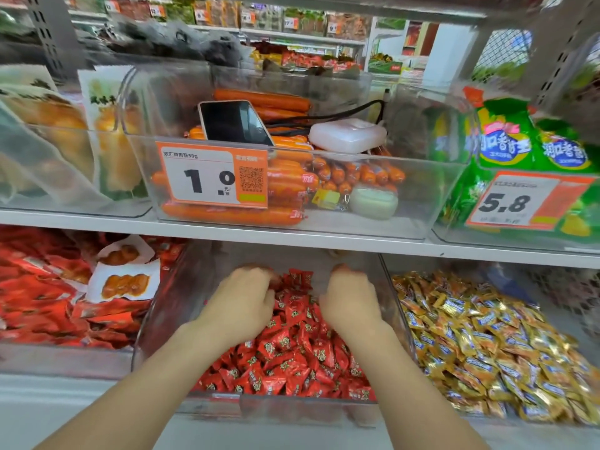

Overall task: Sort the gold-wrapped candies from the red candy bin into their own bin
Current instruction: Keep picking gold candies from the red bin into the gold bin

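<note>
fingers: left hand [240, 303] and right hand [350, 303] bent down into red candies [292, 352]; cannot tell any grasp
red candy bin [391, 287]: lower shelf, middle
gold-wrapped candies [487, 345]: own bin, just right
upper shelf [97, 219]: sausages [227, 214], phone [235, 121]
room: shop aisle behind

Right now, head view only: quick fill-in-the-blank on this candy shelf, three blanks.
1. The left hand and right hand both reach into the middle bin, which holds ____ candies.
2. The gold-wrapped candies fill the bin to its ____.
3. The price tag on the sausage bin above reads ____.
Missing: red; right; 1.0
</note>
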{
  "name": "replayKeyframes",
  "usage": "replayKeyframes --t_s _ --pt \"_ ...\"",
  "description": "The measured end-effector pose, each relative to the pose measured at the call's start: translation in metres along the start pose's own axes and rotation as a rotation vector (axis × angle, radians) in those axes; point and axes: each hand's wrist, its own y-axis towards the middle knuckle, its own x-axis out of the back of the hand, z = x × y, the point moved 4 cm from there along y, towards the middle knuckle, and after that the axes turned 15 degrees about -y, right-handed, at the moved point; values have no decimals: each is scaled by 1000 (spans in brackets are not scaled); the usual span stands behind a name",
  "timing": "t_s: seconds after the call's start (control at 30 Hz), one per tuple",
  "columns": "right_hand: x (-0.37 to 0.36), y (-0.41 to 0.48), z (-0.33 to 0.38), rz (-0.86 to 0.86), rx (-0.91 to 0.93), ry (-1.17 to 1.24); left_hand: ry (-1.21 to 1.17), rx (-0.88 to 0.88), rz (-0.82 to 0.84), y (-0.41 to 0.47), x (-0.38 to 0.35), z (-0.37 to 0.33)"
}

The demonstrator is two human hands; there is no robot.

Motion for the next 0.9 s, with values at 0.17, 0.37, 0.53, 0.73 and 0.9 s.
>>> replayKeyframes --t_s 0.17,0.37,0.53,0.73,0.9 --pt "-28 14 0 288 -147 110 -211 -47 275 13 -25 -34" --pt "-73 39 -3 444 -340 367 -1 210 645 36 -40 -19" --pt "-48 37 8 442 -251 657 -26 224 640 42 -34 5" --pt "-39 30 26 512 -239 1021 -170 161 550 29 -17 21" --pt "-30 19 54 529 -53 1178 -188 234 447 10 21 20"
